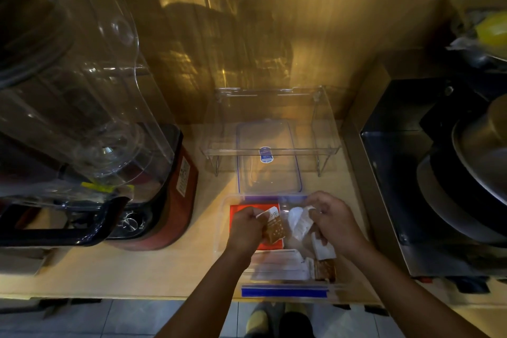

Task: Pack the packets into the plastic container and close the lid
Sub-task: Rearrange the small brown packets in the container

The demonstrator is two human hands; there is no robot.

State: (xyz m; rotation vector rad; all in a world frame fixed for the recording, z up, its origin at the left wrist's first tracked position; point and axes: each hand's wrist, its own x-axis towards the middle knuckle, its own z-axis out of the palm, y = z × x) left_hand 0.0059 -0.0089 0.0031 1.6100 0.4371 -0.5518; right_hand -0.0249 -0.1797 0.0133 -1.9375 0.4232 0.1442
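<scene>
1. Head view, looking down: one clear plastic container sits open at the near edge of the worktop, blue clips at its far and near rims.
2. One lid lies flat on the worktop just behind the container, partly under a clear acrylic riser.
3. Packets counted inside: one orange packet flat at the left, one brown packet, one white packet, one brown-and-white packet at the right, plus pale flat sachets toward the near end; their count is unclear.
4. Left hand: over the container, fingers clenched round the brown packet, forearm reaching in from below.
5. Right hand: over the right half, fingertips pinching the white packet.
6. One red blender stands left; dark cookware right.
</scene>
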